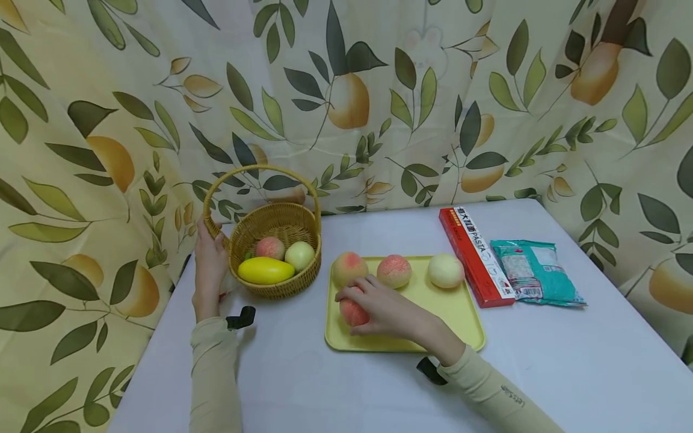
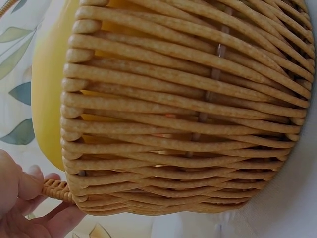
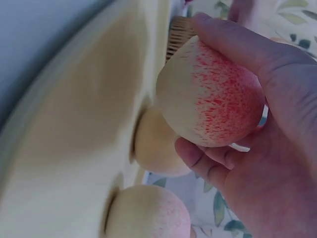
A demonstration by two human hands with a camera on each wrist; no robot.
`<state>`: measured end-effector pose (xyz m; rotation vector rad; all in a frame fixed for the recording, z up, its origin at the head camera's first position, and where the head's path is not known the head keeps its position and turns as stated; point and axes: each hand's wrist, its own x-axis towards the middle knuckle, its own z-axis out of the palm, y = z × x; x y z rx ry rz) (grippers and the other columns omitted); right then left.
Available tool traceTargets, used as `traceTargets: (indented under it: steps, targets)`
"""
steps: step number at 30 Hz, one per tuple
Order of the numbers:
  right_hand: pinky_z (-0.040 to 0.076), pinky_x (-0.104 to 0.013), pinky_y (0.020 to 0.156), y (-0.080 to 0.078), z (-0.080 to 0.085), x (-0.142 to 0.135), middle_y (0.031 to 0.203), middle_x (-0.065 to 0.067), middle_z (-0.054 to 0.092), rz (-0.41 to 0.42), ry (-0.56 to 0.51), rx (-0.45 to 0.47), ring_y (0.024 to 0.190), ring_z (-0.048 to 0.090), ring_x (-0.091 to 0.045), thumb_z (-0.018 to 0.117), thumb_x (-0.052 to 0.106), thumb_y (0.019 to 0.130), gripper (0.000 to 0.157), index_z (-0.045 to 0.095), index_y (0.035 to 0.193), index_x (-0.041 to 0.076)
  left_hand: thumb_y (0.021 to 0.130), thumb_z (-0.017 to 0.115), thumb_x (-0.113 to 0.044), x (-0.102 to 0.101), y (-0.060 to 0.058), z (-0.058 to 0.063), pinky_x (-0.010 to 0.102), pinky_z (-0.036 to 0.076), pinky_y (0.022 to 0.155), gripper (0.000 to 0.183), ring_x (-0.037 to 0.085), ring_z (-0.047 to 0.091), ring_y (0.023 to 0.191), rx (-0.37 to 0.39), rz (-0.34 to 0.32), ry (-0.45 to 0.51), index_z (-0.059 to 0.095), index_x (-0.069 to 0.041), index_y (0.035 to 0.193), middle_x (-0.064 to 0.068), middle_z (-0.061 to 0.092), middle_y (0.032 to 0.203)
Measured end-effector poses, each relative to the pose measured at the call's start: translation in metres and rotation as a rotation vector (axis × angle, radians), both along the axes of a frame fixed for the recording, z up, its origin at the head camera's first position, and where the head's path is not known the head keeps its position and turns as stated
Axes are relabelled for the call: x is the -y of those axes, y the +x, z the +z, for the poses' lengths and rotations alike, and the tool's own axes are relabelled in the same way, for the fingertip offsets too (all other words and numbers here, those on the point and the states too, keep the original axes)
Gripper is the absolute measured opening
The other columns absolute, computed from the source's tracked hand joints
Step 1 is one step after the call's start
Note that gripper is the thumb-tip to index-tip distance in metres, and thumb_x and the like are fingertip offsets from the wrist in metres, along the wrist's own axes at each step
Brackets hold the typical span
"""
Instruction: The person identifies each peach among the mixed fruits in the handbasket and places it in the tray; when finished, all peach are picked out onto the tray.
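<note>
My left hand (image 1: 210, 264) grips the handle of a wicker basket (image 1: 276, 290) at its left side; in the left wrist view, fingers and thumb close round the handle's lower end. Inside the basket lie a yellow mango-shaped fruit (image 1: 266, 270), a pink peach (image 1: 270, 248) and a pale green round fruit (image 1: 300, 256). With my right hand (image 1: 387, 307) I hold a red-and-cream peach (image 3: 213, 94) between thumb and fingers, over the left part of a yellow tray (image 1: 422, 337). Along the tray's far side sit two peaches, one orange-pink (image 1: 349, 268) and one pink (image 1: 394, 271), and a pale round fruit (image 1: 446, 270).
Right of the tray lies a red pasta box (image 1: 476, 258), with a teal snack bag (image 1: 537, 272) beside it. All stand on a table with a white cloth (image 1: 292, 373). A fruit-patterned curtain (image 1: 346, 120) hangs behind the table and along its sides.
</note>
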<state>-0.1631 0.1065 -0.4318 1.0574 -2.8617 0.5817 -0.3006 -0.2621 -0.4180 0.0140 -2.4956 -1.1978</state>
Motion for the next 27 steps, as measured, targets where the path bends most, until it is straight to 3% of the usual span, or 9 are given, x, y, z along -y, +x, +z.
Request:
traceTargets:
  steps: [9, 21, 27]
  targets:
    - [0.050, -0.035, 0.095, 0.005, -0.013, 0.004, 0.124, 0.002, 0.057, -0.016, 0.019, -0.059, 0.114, 0.050, -0.017, 0.089, 0.032, 0.077, 0.061, 0.060, 0.130, 0.026, 0.108, 0.038, -0.003, -0.003, 0.001, 0.001, 0.062, 0.043, 0.112, 0.059, 0.048, 0.052, 0.133, -0.017, -0.002, -0.012, 0.015, -0.014, 0.162, 0.025, 0.049, 0.148]
    - [0.045, -0.033, 0.089, 0.007, -0.016, 0.005, 0.119, 0.005, 0.055, -0.007, 0.073, -0.038, 0.112, 0.046, -0.013, 0.083, 0.028, 0.079, 0.055, 0.059, 0.128, 0.029, 0.109, 0.036, -0.005, -0.004, 0.003, 0.002, 0.061, 0.043, 0.113, 0.059, 0.046, 0.052, 0.133, 0.033, 0.008, -0.018, 0.013, -0.020, 0.162, 0.022, 0.048, 0.151]
    - [0.045, -0.031, 0.087, 0.009, -0.014, 0.008, 0.122, 0.006, 0.056, 0.015, 0.086, -0.015, 0.113, 0.046, -0.011, 0.080, 0.033, 0.084, 0.052, 0.060, 0.131, 0.031, 0.109, 0.037, -0.003, -0.001, 0.003, 0.003, 0.061, 0.042, 0.114, 0.060, 0.045, 0.052, 0.133, 0.010, 0.016, -0.014, 0.014, -0.019, 0.161, 0.022, 0.048, 0.149]
